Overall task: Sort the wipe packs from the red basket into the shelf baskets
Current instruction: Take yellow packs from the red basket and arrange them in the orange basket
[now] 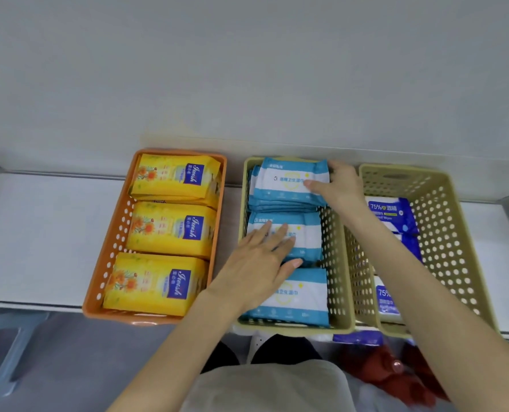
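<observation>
Our left hand point(259, 260) presses straight fingers flat on the middle blue stack point(309, 230), likely steadying it, while our right hand point(341, 185) pinches the top pack point(288, 179) at the far end of the centre basket point(333, 263), apparently squaring it, with the red basket point(378, 364) below, near right.

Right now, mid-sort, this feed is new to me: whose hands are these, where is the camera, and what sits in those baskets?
No machine here: these are a person's two bare hands, filmed by one camera worn on the head, looking down at a white shelf. Three baskets stand on it. The orange basket holds three stacks of yellow packs. The middle beige basket holds light blue packs; the left hand rests flat on the middle stack, while the right hand grips the top pack of the far stack. The right beige basket holds dark blue packs. Something red, likely the red basket, shows blurred below the shelf edge.
</observation>
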A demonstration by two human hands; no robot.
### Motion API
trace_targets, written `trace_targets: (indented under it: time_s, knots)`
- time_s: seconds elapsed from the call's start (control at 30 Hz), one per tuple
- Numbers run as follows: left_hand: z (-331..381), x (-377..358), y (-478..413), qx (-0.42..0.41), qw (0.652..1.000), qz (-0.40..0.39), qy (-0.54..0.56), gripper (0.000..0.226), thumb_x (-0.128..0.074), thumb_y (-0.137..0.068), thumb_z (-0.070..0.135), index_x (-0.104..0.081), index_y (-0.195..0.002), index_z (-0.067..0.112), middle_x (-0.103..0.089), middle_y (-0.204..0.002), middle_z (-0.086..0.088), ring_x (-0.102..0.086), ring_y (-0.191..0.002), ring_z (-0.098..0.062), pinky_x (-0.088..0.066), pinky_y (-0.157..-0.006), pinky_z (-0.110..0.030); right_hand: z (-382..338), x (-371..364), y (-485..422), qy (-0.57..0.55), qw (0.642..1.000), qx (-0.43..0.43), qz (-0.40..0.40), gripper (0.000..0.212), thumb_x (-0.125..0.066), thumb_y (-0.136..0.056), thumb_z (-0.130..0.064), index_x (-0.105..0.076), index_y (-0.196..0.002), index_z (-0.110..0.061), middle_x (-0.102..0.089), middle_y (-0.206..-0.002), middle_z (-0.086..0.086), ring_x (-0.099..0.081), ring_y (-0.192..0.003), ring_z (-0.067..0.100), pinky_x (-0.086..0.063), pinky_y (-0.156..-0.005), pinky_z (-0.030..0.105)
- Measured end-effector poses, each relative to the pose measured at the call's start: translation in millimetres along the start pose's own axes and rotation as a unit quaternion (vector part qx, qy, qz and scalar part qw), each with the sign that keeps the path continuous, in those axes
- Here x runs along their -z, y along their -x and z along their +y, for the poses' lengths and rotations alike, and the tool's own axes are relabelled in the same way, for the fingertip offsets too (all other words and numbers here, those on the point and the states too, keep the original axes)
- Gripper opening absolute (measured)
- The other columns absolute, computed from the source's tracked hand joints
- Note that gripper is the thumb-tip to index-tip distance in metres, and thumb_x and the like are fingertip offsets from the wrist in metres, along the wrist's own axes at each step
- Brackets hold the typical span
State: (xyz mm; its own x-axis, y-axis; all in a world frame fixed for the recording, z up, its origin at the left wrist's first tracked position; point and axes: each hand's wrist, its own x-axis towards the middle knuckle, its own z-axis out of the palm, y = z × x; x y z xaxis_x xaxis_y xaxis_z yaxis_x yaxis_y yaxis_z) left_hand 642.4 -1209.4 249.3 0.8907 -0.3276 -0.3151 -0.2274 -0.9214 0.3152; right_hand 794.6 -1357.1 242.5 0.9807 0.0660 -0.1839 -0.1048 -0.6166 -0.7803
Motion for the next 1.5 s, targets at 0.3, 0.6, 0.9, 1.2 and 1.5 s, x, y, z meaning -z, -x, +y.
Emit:
trace_targets:
  time_s: [0.3,0.6,0.9,1.2,1.5]
  knots:
    - [1.6,-0.1,1.5,0.03,0.995,0.036,0.091,0.062,-0.014,-0.095,0.055,-0.025,-0.149,0.028,-0.016,-0.159,0.009,-0.004,-0.147,-0.007,-0.003,-0.119,-0.025,-8.0,0.1,-7.7,0.045,0.997,0.056,-0.025,0.037,-0.073,-0.081,-0.018,-0.062,-0.115,-0.008,-0.068,-0.106,0.007,-0.06,-0.093,0.017,-0.042,-0.073,0.021]
    - [-17.5,-12.3,27.6,0.107,0.929,0.218,0.278,0.061,-0.025,-0.093,0.057,-0.04,-0.143,0.025,-0.035,-0.151,0.009,-0.021,-0.14,0.002,-0.016,-0.114,-0.015,-3.3,-11.0,5.7,0.065,0.995,0.064,0.036,0.045,-0.071,-0.084,-0.022,-0.048,-0.12,-0.007,-0.055,-0.119,0.01,-0.052,-0.108,0.021,-0.039,-0.086,0.024]
    - [-28.6,-13.5,108.2,0.143,0.827,0.308,0.448,0.042,-0.039,-0.096,0.045,-0.052,-0.133,0.031,-0.052,-0.133,0.023,-0.043,-0.124,0.012,-0.032,-0.098,-0.004,-29.6,-19.8,95.9,0.051,0.989,0.124,0.062,0.046,-0.064,-0.089,-0.027,-0.05,-0.131,-0.015,-0.05,-0.13,0.007,-0.046,-0.122,0.022,-0.037,-0.105,0.034]
    - [-109.7,-50.9,292.5,0.257,0.682,0.426,0.537,0.029,-0.057,-0.087,0.039,-0.06,-0.116,0.036,-0.066,-0.117,0.013,-0.06,-0.109,-0.001,-0.045,-0.091,-0.016,-122.1,-175.6,272.9,-0.098,0.959,0.169,-0.204,0.044,-0.072,-0.083,-0.021,-0.051,-0.119,-0.035,-0.056,-0.119,-0.008,-0.057,-0.105,0.0,-0.048,-0.088,0.017]
    - [-160.4,-139.8,495.3,0.471,0.453,0.567,0.501,0.033,-0.057,-0.084,0.038,-0.06,-0.116,0.034,-0.067,-0.113,0.012,-0.061,-0.103,0.005,-0.046,-0.089,-0.022,-188.3,-344.6,381.6,-0.057,0.865,0.236,-0.439,0.051,-0.071,-0.084,-0.021,-0.05,-0.129,-0.031,-0.055,-0.128,-0.013,-0.054,-0.11,-0.004,-0.042,-0.094,0.012]
